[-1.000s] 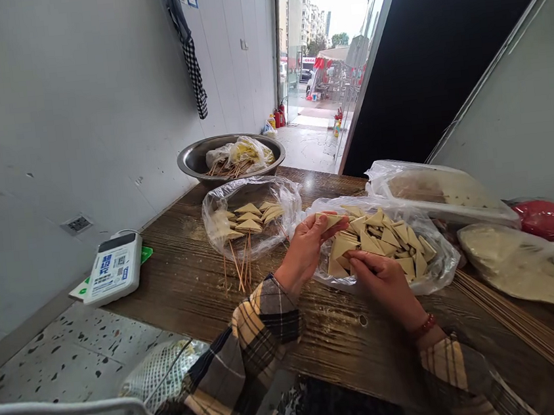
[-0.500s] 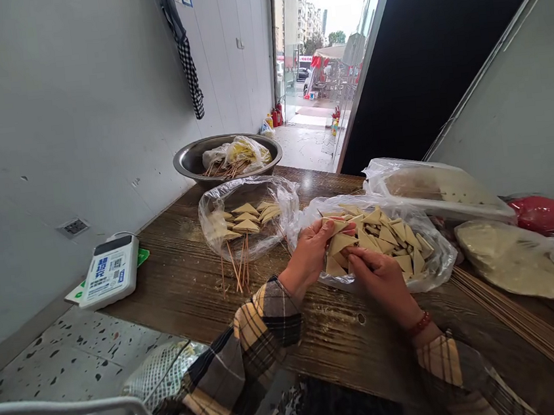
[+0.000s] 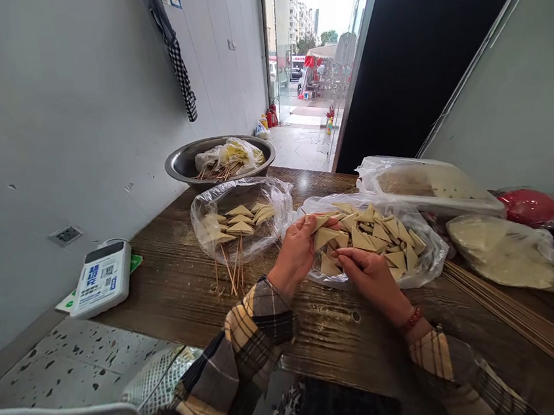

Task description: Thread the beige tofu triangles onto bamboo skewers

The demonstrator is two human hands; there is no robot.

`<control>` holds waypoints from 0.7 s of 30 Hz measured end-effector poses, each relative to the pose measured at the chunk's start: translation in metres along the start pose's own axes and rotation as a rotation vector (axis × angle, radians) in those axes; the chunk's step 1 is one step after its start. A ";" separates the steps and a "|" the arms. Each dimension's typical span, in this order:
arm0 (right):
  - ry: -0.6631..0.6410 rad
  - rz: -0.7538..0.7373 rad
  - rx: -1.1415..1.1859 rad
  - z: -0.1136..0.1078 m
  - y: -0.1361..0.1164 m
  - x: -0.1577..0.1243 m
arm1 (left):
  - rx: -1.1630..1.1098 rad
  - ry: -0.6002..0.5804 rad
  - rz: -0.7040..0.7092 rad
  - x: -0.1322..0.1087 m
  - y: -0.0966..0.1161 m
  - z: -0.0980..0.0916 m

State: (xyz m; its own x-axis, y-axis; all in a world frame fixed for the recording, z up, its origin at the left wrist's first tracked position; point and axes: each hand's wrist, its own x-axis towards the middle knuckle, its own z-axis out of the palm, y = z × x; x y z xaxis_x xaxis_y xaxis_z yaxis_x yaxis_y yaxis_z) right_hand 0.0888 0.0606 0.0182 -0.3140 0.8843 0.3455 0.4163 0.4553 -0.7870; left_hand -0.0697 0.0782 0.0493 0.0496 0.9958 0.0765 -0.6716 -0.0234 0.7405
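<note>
My left hand (image 3: 295, 250) is closed on a flat tan tofu triangle (image 3: 323, 222), above the front left of an open clear plastic bag (image 3: 438, 263). That bag is heaped with loose triangles (image 3: 360, 241) of the same kind. My right hand (image 3: 371, 278) is closed in a pinch just below and right of the left one, over the bag's near edge. What its fingertips hold is too small to make out. To the left, another clear bag (image 3: 200, 232) holds stacked triangles (image 3: 240, 227) on thin wooden skewers (image 3: 236, 264), whose ends stick out toward me.
A metal basin (image 3: 174, 169) with bagged skewers stands at the back. On the right lie a bundle of bare skewers (image 3: 510, 312), a bag of pale food (image 3: 509, 252) and a bag-covered white tray (image 3: 465, 204). A white payment device (image 3: 101, 279) sits at the left edge.
The whole view has shifted slightly, so things appear a little further left. Both hands keep nearly the same pose, with the right fingertips slightly lower against the triangles.
</note>
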 end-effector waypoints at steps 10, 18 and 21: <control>0.100 -0.079 -0.039 0.004 -0.001 0.001 | 0.046 -0.029 -0.083 -0.004 -0.009 0.007; 0.126 -0.045 -0.046 -0.003 -0.001 0.004 | 0.061 -0.058 -0.071 0.001 -0.011 0.001; 0.209 0.009 -0.018 -0.012 0.004 0.006 | 0.202 -0.042 0.020 0.006 -0.008 -0.007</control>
State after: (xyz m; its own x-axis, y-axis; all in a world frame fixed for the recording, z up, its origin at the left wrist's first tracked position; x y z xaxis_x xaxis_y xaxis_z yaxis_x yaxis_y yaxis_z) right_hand 0.0993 0.0692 0.0234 -0.1272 0.8897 0.4385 0.4342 0.4474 -0.7819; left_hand -0.0689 0.0850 0.0390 0.0710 0.9906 0.1172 -0.5109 -0.0648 0.8572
